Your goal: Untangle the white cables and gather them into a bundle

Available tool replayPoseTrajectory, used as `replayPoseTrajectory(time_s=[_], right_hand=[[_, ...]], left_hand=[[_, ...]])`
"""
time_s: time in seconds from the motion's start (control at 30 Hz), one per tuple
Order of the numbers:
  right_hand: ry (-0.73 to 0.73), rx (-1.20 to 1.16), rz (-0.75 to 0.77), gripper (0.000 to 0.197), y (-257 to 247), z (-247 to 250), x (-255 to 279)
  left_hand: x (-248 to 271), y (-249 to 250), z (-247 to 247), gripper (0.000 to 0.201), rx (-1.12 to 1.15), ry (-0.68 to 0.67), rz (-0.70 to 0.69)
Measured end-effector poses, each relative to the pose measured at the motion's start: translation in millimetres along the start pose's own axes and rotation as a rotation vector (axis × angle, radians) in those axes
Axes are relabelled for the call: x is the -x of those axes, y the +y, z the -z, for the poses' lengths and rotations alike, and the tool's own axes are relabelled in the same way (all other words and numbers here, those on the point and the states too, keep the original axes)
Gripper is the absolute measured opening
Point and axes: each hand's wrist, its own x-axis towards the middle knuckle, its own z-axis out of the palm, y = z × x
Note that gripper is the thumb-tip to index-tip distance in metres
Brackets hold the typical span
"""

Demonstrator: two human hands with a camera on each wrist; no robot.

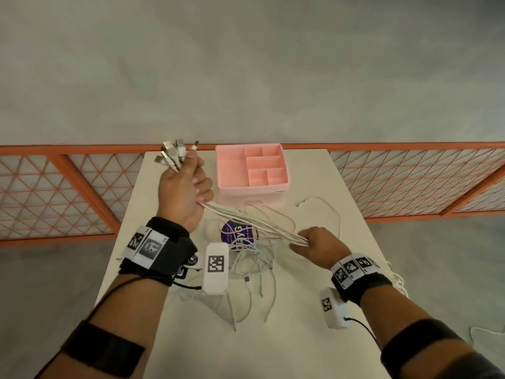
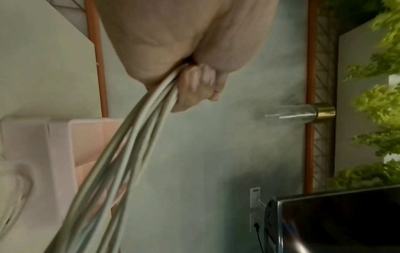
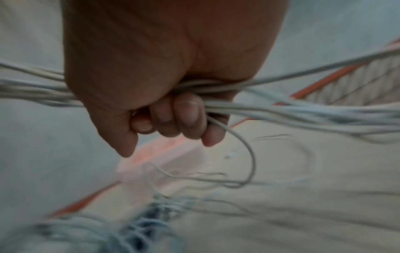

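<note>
Several white cables (image 1: 254,222) stretch in a taut bunch between my two hands above the white table (image 1: 314,324). My left hand (image 1: 185,187) is raised and grips the bunch near its plug ends (image 1: 173,153), which fan out above the fist. The left wrist view shows those fingers (image 2: 201,89) curled round the cables (image 2: 138,137). My right hand (image 1: 317,246) is lower and to the right, fist closed round the same bunch; its fingers (image 3: 186,118) wrap the cables (image 3: 281,109). Loose loops and tails (image 1: 254,272) hang onto the table below.
A pink compartment tray (image 1: 252,168) stands at the table's far end. A purple round sticker (image 1: 239,235) lies under the cables. One loose white cable (image 1: 328,212) curves on the table to the right. An orange mesh fence (image 1: 82,187) runs behind the table.
</note>
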Motion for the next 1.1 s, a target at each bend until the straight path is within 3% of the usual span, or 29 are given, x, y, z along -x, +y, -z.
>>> replayPoseTrajectory(time_s=[0.23, 0.47, 0.53, 0.6, 0.67, 0.73, 0.77, 0.83, 0.9, 0.97, 1.1], right_hand=[[-0.122, 0.348, -0.374, 0.023, 107.5, -7.0, 36.3], [-0.049, 0.501, -0.698, 0.022, 157.7, -14.8, 62.2], [0.02, 0.469, -0.782, 0.02, 166.1, -6.3, 65.0], [0.183, 0.405, -0.809, 0.018, 172.8, 7.8, 65.1], [0.397, 0.325, -0.76, 0.014, 177.1, 20.1, 64.9], [0.486, 0.288, -0.693, 0.012, 180.2, 24.3, 63.0], [0.454, 0.297, -0.659, 0.012, 177.9, 24.0, 61.9], [0.246, 0.391, -0.627, 0.01, 177.0, 10.7, 58.9], [-0.014, 0.537, -0.609, 0.026, 173.8, -10.8, 58.6], [-0.182, 0.617, -0.614, 0.038, 175.3, -32.6, 58.5], [-0.361, 0.674, -0.619, 0.025, 165.8, -43.4, 56.7]], left_hand=[[-9.3, -0.1, 18.4, 0.033, 0.013, 0.066, -0.011], [-16.0, -9.9, 25.7, 0.033, 0.001, 0.119, 0.023], [-16.7, -13.9, 29.7, 0.033, -0.004, 0.122, 0.047], [-15.2, -21.7, 35.0, 0.033, -0.025, 0.128, 0.087], [-11.5, -33.3, 41.1, 0.033, -0.06, 0.143, 0.138], [-6.8, -45.9, 48.7, 0.032, -0.116, 0.157, 0.184], [-4.4, -51.6, 52.6, 0.032, -0.149, 0.16, 0.204], [-0.1, -60.5, 60.4, 0.032, -0.212, 0.156, 0.256], [4.2, -67.4, 68.1, 0.031, -0.289, 0.135, 0.33], [9.6, -73.4, 74.1, 0.03, -0.387, 0.083, 0.409], [19.8, -80.7, 80.9, 0.029, -0.495, 0.009, 0.495]])
